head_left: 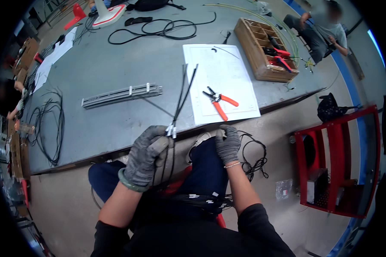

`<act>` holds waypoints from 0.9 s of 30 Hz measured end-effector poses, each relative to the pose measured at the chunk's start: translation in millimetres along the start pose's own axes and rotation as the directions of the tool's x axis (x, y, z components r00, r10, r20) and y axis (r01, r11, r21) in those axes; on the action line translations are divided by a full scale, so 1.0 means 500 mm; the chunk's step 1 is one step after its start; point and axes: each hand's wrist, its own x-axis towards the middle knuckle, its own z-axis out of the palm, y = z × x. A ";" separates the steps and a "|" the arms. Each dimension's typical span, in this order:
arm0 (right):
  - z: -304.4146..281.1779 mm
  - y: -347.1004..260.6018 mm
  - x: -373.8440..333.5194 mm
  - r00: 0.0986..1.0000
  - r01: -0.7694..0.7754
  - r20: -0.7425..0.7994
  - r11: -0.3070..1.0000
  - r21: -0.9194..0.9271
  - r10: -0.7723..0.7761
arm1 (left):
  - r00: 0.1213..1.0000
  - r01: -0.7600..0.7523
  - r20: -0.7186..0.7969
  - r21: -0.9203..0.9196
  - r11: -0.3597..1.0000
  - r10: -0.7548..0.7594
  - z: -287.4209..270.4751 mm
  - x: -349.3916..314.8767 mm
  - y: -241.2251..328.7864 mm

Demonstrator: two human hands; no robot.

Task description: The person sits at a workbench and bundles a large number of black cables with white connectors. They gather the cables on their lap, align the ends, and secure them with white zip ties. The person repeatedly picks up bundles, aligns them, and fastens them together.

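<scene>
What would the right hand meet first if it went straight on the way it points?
Probably the near edge of the white paper on the table; depth is unclear, so the right hand might pass below.

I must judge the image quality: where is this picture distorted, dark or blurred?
In the head view, the corners are black, the blue floor stripe bends near the right rim, the seated person's head is blurred, and the left hand and its black cables look fairly sharp.

The pliers [217, 97] lie on papers [227, 77] on the table [124, 64], right of the cables [185, 93] in the left hand [146, 150].
</scene>
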 end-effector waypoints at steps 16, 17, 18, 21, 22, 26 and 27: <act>0.010 -0.003 -0.003 0.999 0.039 0.011 0.996 -0.081 -0.038 | 0.989 0.094 0.135 -0.234 0.968 -0.064 -0.026 -0.020 -0.009; 0.012 -0.002 -0.004 0.999 0.050 0.002 0.995 -0.089 -0.050 | 0.988 0.099 0.143 -0.250 0.963 -0.065 -0.027 -0.019 -0.011; 0.012 -0.001 -0.003 0.999 0.044 0.006 0.996 -0.080 -0.043 | 0.986 0.105 0.151 -0.267 0.958 -0.066 -0.029 -0.018 -0.013; 0.010 -0.005 -0.006 1.000 0.021 0.019 0.998 -0.059 -0.020 | 0.983 0.110 0.176 -0.293 0.950 -0.059 -0.032 -0.016 -0.018; 0.008 -0.008 -0.004 1.000 0.017 0.020 0.998 -0.054 -0.016 | 0.983 0.113 0.171 -0.295 0.949 -0.064 -0.031 -0.017 -0.017; 0.007 -0.009 -0.004 1.000 0.007 0.023 0.998 -0.057 -0.005 | 0.984 0.122 0.166 -0.317 0.941 -0.072 -0.030 -0.017 -0.016; 0.006 -0.011 -0.004 1.000 0.001 0.025 0.999 -0.052 0.000 | 0.984 0.123 0.165 -0.326 0.937 -0.071 -0.031 -0.016 -0.017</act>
